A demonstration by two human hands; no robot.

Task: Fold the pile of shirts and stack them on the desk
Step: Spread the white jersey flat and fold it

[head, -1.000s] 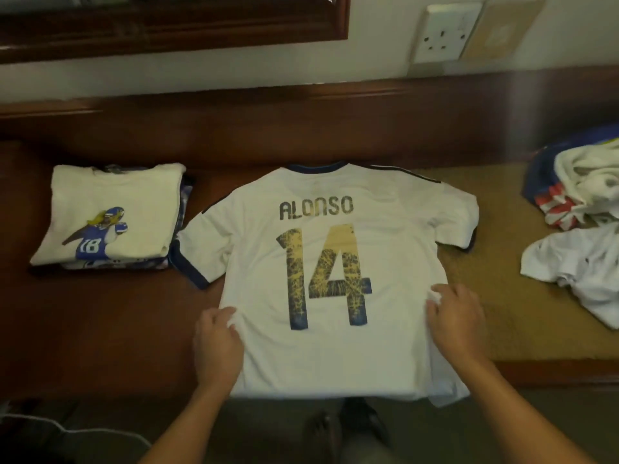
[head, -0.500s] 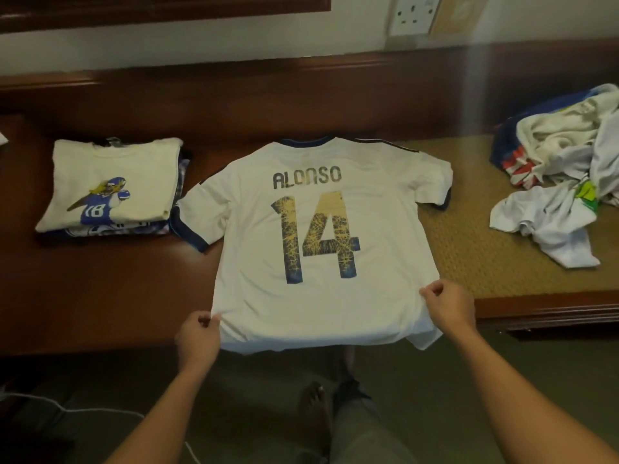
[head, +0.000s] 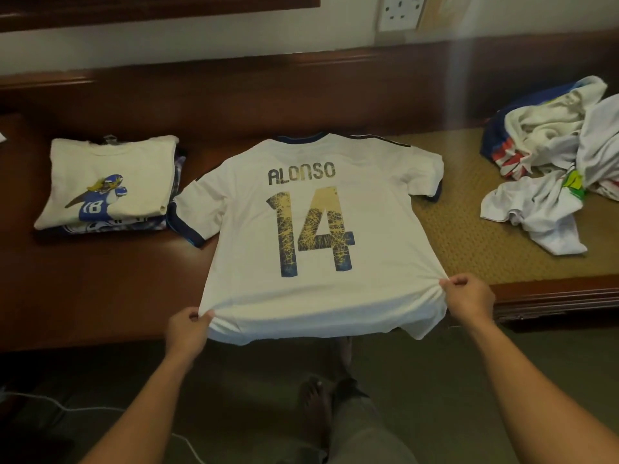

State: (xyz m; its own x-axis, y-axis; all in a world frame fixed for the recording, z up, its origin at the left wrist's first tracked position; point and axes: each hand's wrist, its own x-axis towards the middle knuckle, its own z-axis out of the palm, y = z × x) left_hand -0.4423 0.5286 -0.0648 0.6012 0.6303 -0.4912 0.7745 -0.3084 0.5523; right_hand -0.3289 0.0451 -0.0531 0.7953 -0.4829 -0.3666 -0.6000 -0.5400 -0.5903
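White jersey (head: 254, 262) marked ALONSO 14: lies back-up on desk (head: 83, 279), hem hanging past front edge. Gripped at both lower corners, left hand (head: 186, 329) and right hand (head: 469, 296) pinching bunched cloth. Sits between folded stack (head: 110, 169) at left and unfolded pile (head: 552, 155) at right.

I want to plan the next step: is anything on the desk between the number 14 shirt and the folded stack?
Nothing visible does. The shirt, pinched at its hem by the left hand and right hand, lies unfolded beside the folded stack; its sleeve reaches the stack's edge.
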